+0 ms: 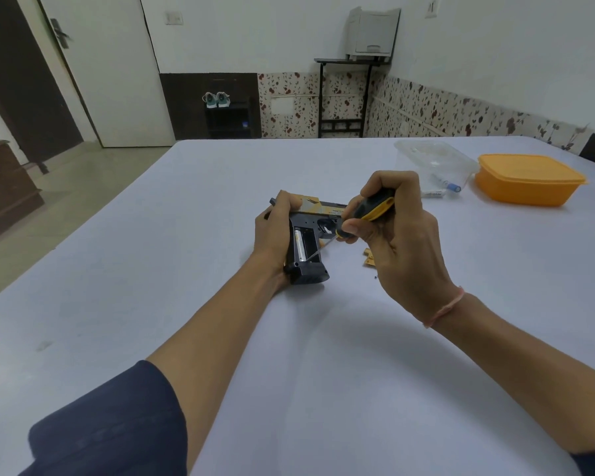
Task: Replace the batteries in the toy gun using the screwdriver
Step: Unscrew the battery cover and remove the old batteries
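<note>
Head view — orange box point(529, 180), clear tub point(433, 156) well beyond right hand point(402, 242)

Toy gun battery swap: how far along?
Done: the tan cover is off and lies by the right hand; the grip compartment is open. In hand: the left hand steadies the toy gun, and the screwdriver tip is at a battery inside. Left: probably cells from the clear tub, then refitting the cover.
</note>
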